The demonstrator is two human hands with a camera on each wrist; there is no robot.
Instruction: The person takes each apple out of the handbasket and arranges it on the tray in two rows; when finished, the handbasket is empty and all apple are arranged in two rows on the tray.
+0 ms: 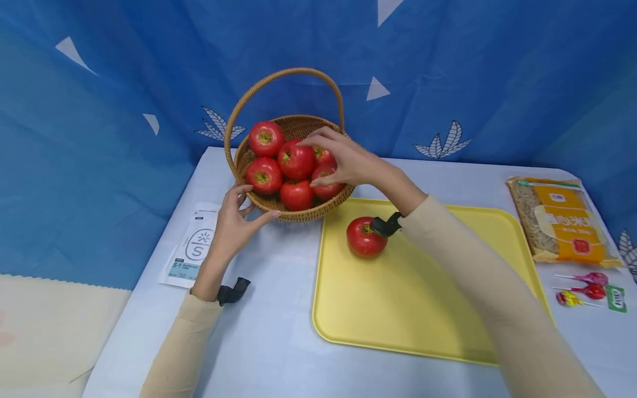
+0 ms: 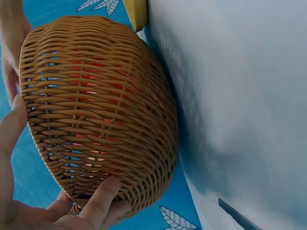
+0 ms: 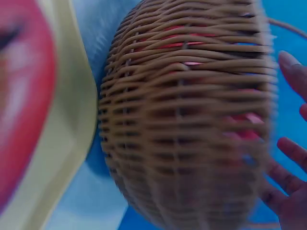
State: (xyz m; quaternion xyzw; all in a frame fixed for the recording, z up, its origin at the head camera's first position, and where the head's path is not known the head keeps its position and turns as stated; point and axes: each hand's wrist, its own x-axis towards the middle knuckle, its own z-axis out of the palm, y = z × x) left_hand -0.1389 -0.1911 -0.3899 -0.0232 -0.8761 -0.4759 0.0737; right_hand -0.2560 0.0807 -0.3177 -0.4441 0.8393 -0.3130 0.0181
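Note:
A brown wicker basket (image 1: 312, 214) with a tall looped handle holds several red apples (image 1: 265, 176). At its front left, my left hand (image 1: 233, 224) grips it, thumb on the rim and fingers against the woven side. The left wrist view shows the thumb on the rim and the fingertips (image 2: 106, 188) on the weave. Above the apples, at the basket's right, my right hand (image 1: 343, 157) has its fingers spread and curved, overlapping the top and right apples. Another red apple (image 1: 365, 237) sits on the yellow tray (image 1: 418, 309), below my right wrist.
A white printed pouch (image 1: 191, 246) lies left of the basket, partly behind my left hand. On the right are an orange-labelled noodle bag (image 1: 564, 221) and several wrapped lollipops (image 1: 584, 290). Blue patterned cloth (image 1: 318, 33) hangs behind the white table.

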